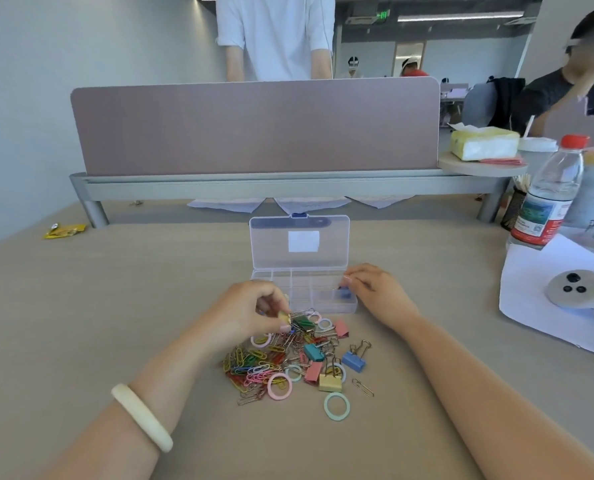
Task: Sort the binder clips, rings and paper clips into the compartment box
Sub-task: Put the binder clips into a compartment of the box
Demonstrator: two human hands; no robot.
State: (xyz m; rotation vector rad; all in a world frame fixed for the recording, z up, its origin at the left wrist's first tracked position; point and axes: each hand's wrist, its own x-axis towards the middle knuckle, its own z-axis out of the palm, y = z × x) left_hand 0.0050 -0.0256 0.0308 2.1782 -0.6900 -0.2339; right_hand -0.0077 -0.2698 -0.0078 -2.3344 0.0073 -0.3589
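Your left wrist, with its pale bracelet (pixel 139 415), sits nearest. Just beyond it a mint-green ring (pixel 336 406) lies flat on the table (pixel 115 306), a little apart from the pile (pixel 281 362) of paper clips, rings and binder clips in front of the open box (pixel 323 309). Your left hand (pixel 250 306) is curled over the far edge of the pile, thumb and fingertips pinching a yellow binder clip (pixel 284 317). Your right hand (pixel 375 289) rests at the box's right end, fingers bent close to a blue binder clip (pixel 344 293) lying in the end compartment; whether they grip its wire handle you cannot tell.

Everything looks light. Binder clips are stiff, so take them by the body, since the wire handles likely flop. Paper clips are thin and probably snag together; lift one by a loop and shake it free. Rings look smooth: hook a fingertip through the hole.
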